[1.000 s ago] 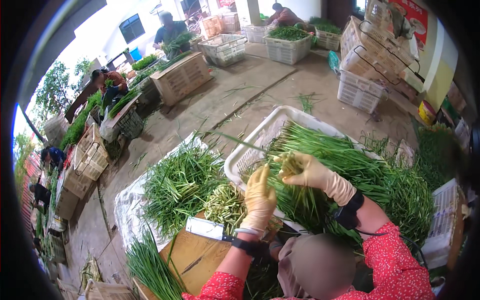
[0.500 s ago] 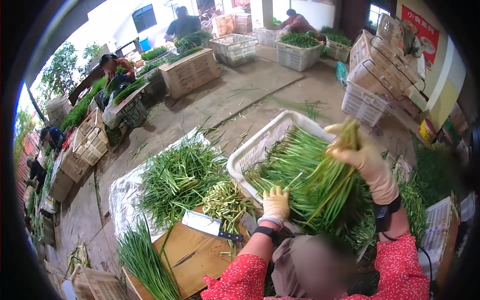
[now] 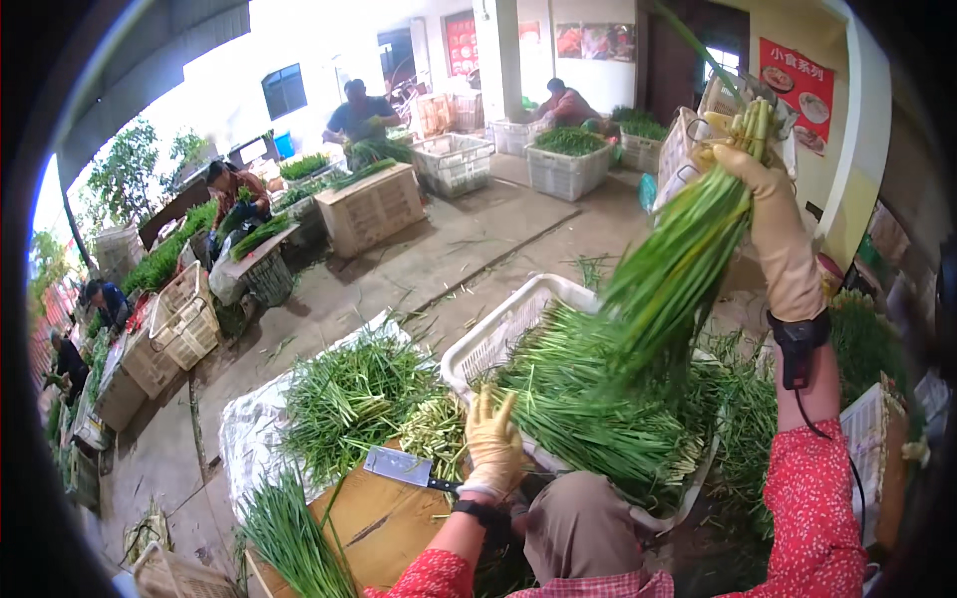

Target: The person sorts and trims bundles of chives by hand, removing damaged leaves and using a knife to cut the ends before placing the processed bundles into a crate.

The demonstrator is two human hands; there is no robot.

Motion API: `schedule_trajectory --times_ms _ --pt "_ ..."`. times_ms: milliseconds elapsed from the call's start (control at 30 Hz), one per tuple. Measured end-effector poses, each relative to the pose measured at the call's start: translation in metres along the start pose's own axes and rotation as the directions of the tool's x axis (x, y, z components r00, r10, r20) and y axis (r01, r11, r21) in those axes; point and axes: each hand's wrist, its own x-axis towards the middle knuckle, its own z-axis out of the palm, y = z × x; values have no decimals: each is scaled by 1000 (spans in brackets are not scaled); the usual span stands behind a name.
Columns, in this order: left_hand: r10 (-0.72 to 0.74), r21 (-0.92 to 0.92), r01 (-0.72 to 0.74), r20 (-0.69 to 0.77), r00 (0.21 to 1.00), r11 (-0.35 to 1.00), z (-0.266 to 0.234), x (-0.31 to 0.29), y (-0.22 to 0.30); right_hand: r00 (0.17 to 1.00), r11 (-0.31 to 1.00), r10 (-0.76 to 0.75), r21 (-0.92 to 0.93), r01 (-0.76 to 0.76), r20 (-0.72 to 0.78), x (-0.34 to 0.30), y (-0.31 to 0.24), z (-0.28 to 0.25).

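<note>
My right hand (image 3: 748, 174), gloved in pale yellow, is raised high at the right and closed around a bunch of long green stalks (image 3: 683, 264). Their thick pale ends point up and the leafy length hangs over the crate. A white plastic crate (image 3: 461, 357) below holds many more such stalks (image 3: 588, 419), laid lengthwise. My left hand (image 3: 493, 439), also gloved, has its fingers spread at the crate's near left corner, with nothing in it. Beside it, a cleaver (image 3: 399, 465) lies on a wooden board (image 3: 384, 533), its black handle close to my left wrist.
Loose greens (image 3: 354, 394) lie heaped on a white sheet (image 3: 254, 434), next to a pile of cut pale ends (image 3: 427, 429). Another bunch (image 3: 294, 538) rests at the board's left edge. Crates (image 3: 184, 324) and several people (image 3: 359, 125) are farther off. More greens (image 3: 753, 429) lie right of the crate.
My right hand has lifted the bunch up and away from the crate. My left hand has drawn back from the stalks toward the cleaver handle. The view has tilted up.
</note>
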Motion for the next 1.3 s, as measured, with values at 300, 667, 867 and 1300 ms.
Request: schedule_trajectory --times_ms 300,667,867,1300 --pt "231 -288 -321 -304 924 902 -227 65 108 942 956 -233 232 177 242 -62 -60 102" --pt "-149 -721 100 -4 989 686 -248 -79 58 642 581 -121 578 -573 757 -221 -39 266" --pt "-503 -747 273 -94 859 606 -217 -195 6 476 353 -62 466 -811 877 -331 -1 346" --pt "-855 -405 783 6 518 472 -157 -312 -94 -33 817 48 -58 -573 998 -396 136 408"
